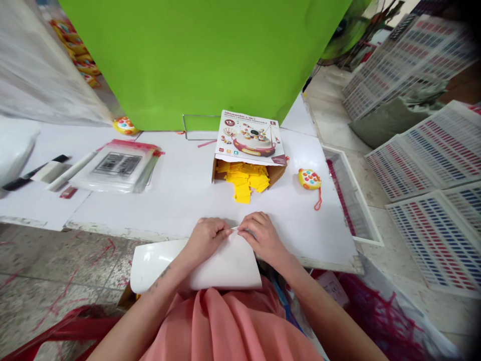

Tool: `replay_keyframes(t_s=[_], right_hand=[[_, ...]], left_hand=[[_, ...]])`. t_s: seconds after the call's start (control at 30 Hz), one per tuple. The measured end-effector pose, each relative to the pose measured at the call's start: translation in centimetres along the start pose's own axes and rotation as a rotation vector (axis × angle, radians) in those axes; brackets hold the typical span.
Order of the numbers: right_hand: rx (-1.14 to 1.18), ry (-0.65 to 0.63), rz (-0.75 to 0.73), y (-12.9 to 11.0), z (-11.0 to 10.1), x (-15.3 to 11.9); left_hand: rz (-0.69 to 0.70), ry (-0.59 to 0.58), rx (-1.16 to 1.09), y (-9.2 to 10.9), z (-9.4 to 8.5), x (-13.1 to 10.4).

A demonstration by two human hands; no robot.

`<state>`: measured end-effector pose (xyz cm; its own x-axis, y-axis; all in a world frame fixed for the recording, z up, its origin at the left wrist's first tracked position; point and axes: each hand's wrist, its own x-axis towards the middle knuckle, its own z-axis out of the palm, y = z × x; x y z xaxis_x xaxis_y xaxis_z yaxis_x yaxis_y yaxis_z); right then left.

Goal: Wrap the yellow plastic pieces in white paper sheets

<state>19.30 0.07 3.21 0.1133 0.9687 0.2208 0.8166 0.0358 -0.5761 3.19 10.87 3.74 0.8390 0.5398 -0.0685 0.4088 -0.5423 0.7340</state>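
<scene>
A smooth white sheet lies across the lap and bends up toward the table's front edge. At its raised top edge, my left hand is closed, thumb and forefinger pinched together. Close beside it on the right, my right hand pinches at the same edge with curled fingers. The small spot between the fingertips is partly hidden. Just beyond the hands, an open printed box spills yellow pieces onto the white tabletop. To its right sits a yellow toy with coloured dots and an orange loop.
A stack of clear plastic bags lies on the left of the table, near a black-handled tool. A large green panel rises behind. White slatted crates stand on the right, and a red stool is at lower left.
</scene>
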Motion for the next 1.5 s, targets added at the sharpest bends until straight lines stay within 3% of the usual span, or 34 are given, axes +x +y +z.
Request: replay_keyframes(t_s=[0.23, 0.4, 0.57, 0.8, 1.03, 1.17, 1.33, 1.5], right_hand=[[0.275, -0.013, 0.144, 0.0, -0.6, -0.2], [0.313, -0.032, 0.209, -0.2, -0.9, -0.4], [0.346, -0.043, 0.279, -0.3, -0.9, -0.8], [0.35, -0.069, 0.291, 0.2, -0.5, -0.9], [0.288, -0.126, 0.206, -0.1, -0.4, -0.8], [0.223, -0.128, 0.163, -0.1, -0.3, -0.9], [0.147, -0.123, 0.252, 0.1, -1.2, -1.0], [0.201, -0.192, 0.328, 0.1, -1.9, -1.2]], left_hand=[[0.032, -0.034, -0.055, -0.1, -0.5, -0.1], [0.098, 0.074, 0.106, 0.6, 0.0, -0.6], [0.089, 0.095, 0.002, 0.8, 0.9, -0.7], [0.074, 0.113, -0.029, 0.6, 1.4, -0.5], [0.067, 0.089, 0.027, 0.2, 2.0, -0.1], [0.045, 0.055, 0.041, 0.4, 1.6, -0.1], [0.034, 0.118, 0.135, 0.6, 0.4, -1.0], [-0.036, 0.045, 0.01, 0.7, -0.3, -1.3]])
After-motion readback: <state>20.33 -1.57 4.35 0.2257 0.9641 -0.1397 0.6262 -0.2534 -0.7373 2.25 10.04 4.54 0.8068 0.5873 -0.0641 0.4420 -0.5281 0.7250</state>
